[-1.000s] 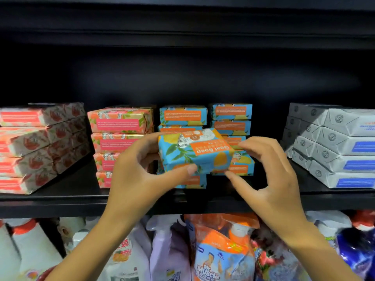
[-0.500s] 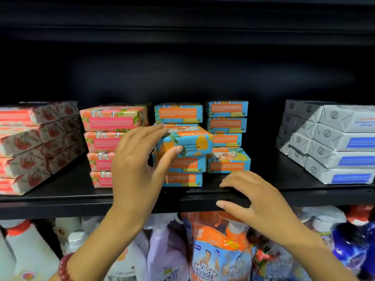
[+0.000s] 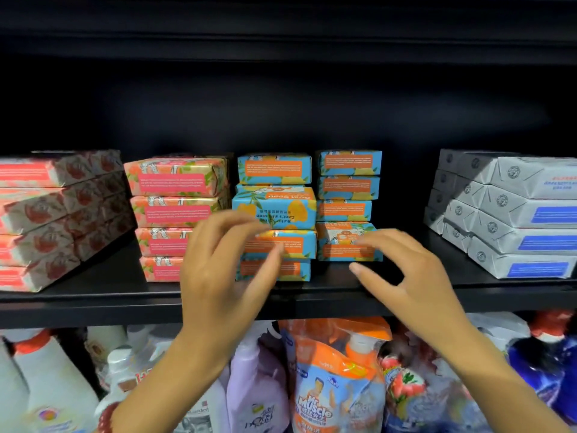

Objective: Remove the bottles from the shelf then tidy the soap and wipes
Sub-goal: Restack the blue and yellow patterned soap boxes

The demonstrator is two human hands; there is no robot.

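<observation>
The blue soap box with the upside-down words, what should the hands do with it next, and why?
Probably the left hand should push the blue soap box back and flat. It sits tilted in its stack, big face showing, while the boxes around it show flat orange side labels. That hand is closest, and it and the right hand hold nothing.

A single head-worn camera faces the black shelf (image 3: pixel 93 303) straight on, close up, tilted slightly down. The left hand (image 3: pixel 218 270) and right hand (image 3: pixel 415 276) reach in from the bottom edge.
</observation>
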